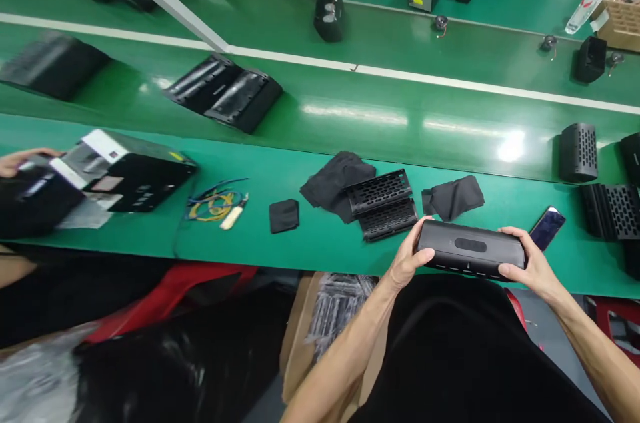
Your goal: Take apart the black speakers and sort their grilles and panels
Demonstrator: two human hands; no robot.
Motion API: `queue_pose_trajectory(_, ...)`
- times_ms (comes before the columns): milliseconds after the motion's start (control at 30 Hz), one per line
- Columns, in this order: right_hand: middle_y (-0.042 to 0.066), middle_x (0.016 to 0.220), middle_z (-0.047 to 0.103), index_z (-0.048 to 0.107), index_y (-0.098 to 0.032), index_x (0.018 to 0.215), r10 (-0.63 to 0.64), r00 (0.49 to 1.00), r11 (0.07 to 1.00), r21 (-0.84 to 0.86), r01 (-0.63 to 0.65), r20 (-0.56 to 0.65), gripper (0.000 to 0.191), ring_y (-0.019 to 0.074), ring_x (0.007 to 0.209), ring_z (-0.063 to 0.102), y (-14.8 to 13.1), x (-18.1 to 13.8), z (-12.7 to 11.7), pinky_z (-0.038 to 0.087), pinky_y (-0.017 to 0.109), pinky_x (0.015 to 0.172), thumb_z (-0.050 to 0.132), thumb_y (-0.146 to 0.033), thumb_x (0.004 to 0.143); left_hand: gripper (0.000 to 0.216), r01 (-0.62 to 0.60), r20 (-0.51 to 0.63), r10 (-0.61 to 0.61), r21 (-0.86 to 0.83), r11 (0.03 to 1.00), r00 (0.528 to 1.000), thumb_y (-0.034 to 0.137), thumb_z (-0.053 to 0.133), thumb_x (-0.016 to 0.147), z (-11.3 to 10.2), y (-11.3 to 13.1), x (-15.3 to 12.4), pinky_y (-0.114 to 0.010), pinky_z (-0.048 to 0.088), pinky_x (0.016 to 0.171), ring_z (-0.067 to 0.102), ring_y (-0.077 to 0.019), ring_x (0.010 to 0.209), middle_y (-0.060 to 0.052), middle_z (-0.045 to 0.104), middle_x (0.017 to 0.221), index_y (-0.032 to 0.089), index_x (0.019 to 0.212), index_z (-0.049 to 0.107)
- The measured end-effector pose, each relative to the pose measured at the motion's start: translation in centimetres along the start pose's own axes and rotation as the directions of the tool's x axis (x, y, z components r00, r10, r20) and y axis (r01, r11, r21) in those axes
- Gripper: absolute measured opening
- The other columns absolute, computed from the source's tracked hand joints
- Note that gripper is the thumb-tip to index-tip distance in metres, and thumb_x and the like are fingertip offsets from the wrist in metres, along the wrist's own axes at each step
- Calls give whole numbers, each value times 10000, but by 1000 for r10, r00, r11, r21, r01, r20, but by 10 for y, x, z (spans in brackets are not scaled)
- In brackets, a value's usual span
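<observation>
A long black speaker housing (471,247) is held level between my two hands at the front edge of the green table. My left hand (411,256) grips its left end, thumb on the near side. Around its right end my right hand (531,263) is closed in the same way. Just beyond the housing lie two black perforated grilles (383,199), partly on a pile of black cloth pieces (333,183). Another black cloth (454,198) lies behind the housing, and a small folded black cloth (284,216) sits further left. The housing's underside is hidden.
A phone (547,228) lies right of my right hand. Black grille parts (613,209) stand at the right edge. Leftward are coiled wires (215,204) and a boxy machine (125,173) beside a co-worker's hand (25,161). Beyond runs a green conveyor (360,93) carrying black housings (227,93).
</observation>
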State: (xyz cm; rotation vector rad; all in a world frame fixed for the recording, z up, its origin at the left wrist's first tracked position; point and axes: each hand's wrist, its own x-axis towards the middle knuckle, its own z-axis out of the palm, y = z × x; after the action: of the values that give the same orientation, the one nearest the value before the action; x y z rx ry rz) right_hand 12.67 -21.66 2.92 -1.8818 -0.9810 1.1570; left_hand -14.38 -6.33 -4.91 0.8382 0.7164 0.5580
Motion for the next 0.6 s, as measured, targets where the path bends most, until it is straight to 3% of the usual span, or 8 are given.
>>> queue_pose_trajectory(167, 92, 1244, 665, 572, -250, 1344, 99, 995, 992, 81, -98, -10, 723, 304, 1097, 654, 12, -11, 20, 546, 416, 957, 804, -665, 799, 897, 91, -104, -89, 18, 996, 991, 578, 846, 703, -7, -24, -14, -471, 437, 1145, 607, -384, 1284, -119, 705, 1327, 191, 1472, 597)
queue_pose_trajectory(300, 108, 1316, 627, 504, -244, 1430, 178, 976, 980, 72, -188, 126, 824, 306, 1144, 640, 16, -12, 20, 529, 435, 1006, 780, -707, 807, 1001, 201, -89, -205, -52, 978, 975, 596, 872, 704, -15, -32, -21, -486, 392, 1208, 570, -397, 1382, -142, 674, 1432, 197, 1556, 530)
queue_pose_trajectory(400, 120, 1396, 584, 427, -257, 1508, 148, 975, 986, 47, -158, 167, 988, 313, 1189, 625, 11, -16, 20, 522, 448, 1039, 857, -688, 729, 1122, 177, -65, -179, -32, 984, 982, 538, 939, 649, -19, -34, -25, -465, 402, 1200, 590, -376, 1359, -115, 669, 1441, 240, 1617, 458)
queue_pose_trajectory(600, 75, 1200, 635, 481, -255, 1433, 171, 973, 974, 123, -191, 152, 864, 269, 1072, 641, 6, -11, 31, 557, 401, 949, 851, -646, 757, 1013, 156, -209, -167, -69, 985, 964, 544, 921, 657, -15, -45, -31, -438, 482, 1120, 669, -338, 1222, -88, 737, 1279, 214, 1541, 551)
